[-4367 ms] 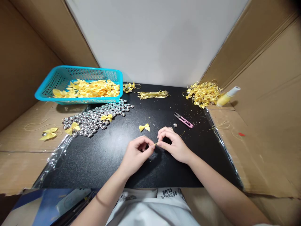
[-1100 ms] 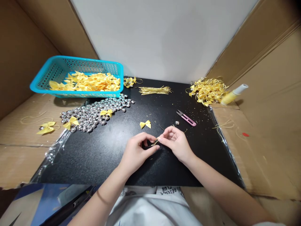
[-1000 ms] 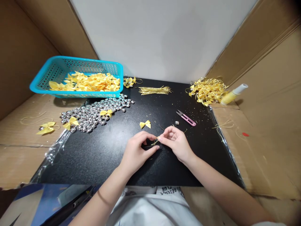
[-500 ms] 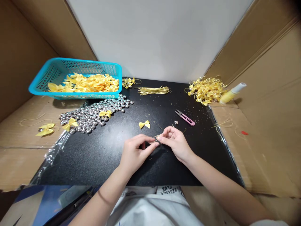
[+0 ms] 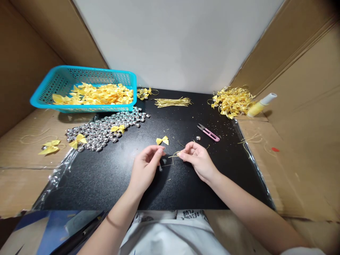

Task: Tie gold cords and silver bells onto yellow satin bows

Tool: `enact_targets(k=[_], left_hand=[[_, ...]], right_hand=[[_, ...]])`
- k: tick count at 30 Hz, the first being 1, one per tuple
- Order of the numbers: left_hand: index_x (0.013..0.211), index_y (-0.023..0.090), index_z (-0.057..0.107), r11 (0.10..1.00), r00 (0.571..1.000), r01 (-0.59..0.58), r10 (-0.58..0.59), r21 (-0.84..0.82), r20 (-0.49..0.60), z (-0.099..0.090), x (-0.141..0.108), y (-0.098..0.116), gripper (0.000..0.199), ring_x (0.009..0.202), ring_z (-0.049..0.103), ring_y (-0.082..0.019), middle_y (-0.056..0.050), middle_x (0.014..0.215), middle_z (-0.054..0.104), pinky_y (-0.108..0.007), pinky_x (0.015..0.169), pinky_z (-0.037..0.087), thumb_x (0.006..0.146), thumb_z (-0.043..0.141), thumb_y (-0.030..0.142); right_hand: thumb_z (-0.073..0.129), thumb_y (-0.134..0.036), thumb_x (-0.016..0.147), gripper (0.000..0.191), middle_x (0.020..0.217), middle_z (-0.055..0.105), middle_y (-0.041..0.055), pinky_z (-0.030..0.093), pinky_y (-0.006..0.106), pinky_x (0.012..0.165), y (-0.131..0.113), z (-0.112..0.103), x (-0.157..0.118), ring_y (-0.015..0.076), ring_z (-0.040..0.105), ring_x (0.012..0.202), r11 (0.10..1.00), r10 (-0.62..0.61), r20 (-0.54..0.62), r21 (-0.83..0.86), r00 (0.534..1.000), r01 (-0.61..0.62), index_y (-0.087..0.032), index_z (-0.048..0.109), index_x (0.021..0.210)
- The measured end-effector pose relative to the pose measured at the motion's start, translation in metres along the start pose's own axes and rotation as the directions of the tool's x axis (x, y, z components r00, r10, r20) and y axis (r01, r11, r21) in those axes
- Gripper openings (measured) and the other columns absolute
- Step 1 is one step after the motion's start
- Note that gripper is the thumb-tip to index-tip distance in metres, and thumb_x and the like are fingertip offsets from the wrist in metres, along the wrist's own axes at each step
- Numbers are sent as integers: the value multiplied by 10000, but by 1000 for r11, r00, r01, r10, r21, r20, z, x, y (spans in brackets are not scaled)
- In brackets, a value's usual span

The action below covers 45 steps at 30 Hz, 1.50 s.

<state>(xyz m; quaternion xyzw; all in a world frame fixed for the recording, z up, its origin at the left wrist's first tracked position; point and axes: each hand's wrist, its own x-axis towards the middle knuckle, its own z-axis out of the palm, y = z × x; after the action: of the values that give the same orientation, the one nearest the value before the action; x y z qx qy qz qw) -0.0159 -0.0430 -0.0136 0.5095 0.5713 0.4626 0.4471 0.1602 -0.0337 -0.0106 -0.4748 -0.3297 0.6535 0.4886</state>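
My right hand (image 5: 199,161) pinches a thin gold cord (image 5: 174,156) between thumb and fingertips, at the middle of the black tabletop. To its left, my left hand (image 5: 146,166) is closed, thumb against fingers; what it holds, if anything, is too small to make out. A fine thread hangs between the two hands. Just beyond my left hand lies a yellow bow (image 5: 162,140). One silver bead (image 5: 198,138) rests past my right hand, beside pink thread snips (image 5: 208,132).
A blue basket (image 5: 83,106) of yellow bows stands back left, behind many silver beads (image 5: 101,132). Gold cords (image 5: 173,102) lie at the back middle. A pile of finished-looking bows (image 5: 232,101) and a yellow-filled bottle (image 5: 261,105) are back right. Cardboard walls flank both sides.
My left hand has moved left, away from my right hand, so a gap now separates their fingertips. My right hand has stayed nearly in place with the cord.
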Motion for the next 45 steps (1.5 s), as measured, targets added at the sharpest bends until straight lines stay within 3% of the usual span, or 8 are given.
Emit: enact_targets(k=[6,11,17,22,26,31,34,45], left_hand=[[681,138,719,993,979,9,-33,120,202,4,-3,-3,202,481,495,-86,-16,573,648,-190,456,370,698,764,335],[717,140,751,987,963,156,-141,-49,228,6,-4,2,241,438,467,-73,-15,577,655,-193,424,363,652,783,370],[748,143,757,961,946,264,-243,-77,215,9,-4,6,279,400,434,-72,32,427,533,-179,393,330,664,772,409],[738,144,730,979,962,196,-179,-63,207,10,-4,4,251,424,448,-77,26,468,546,-181,407,344,715,735,394],[693,153,711,998,989,-44,36,51,142,10,-4,1,162,506,495,-90,-10,606,625,-201,482,403,751,700,304],[688,186,734,937,964,-263,245,231,104,9,-5,1,89,713,614,-132,-67,982,717,-239,632,472,755,693,229],[661,180,717,939,968,-241,215,245,130,8,-4,1,108,712,626,-139,-76,1031,738,-249,631,469,757,677,210],[674,152,702,984,985,-59,29,171,168,9,-5,-8,150,542,579,-127,-27,625,701,-219,521,421,737,684,288]], right_hand=[[908,-328,477,433,612,618,-65,494,245,676,0,-1,2,110,633,654,999,28,-5,36,1000,-28,-205,532,653],[919,-317,474,441,622,635,-66,492,240,718,3,-1,1,103,642,679,999,16,7,28,1000,-16,-197,535,656],[922,-310,461,442,646,666,-49,518,266,707,4,-1,0,121,649,663,1000,-18,10,-23,1000,18,-204,538,653],[915,-341,477,437,648,664,-50,518,263,704,4,0,0,111,638,641,999,-26,14,-42,1000,26,-208,540,659],[890,-365,523,396,685,671,-30,519,282,687,7,0,-2,132,635,653,988,-78,28,-134,997,81,-216,575,710],[797,-327,668,240,717,666,-4,498,293,679,9,1,-5,147,617,675,925,-230,67,-296,971,239,-218,596,739],[773,-299,699,199,725,658,-1,491,301,687,10,1,-6,151,606,683,901,-259,88,-337,962,273,-219,597,746],[756,-278,697,173,717,657,2,474,301,671,9,1,-5,155,586,664,881,-281,77,-374,957,289,-220,598,735]])
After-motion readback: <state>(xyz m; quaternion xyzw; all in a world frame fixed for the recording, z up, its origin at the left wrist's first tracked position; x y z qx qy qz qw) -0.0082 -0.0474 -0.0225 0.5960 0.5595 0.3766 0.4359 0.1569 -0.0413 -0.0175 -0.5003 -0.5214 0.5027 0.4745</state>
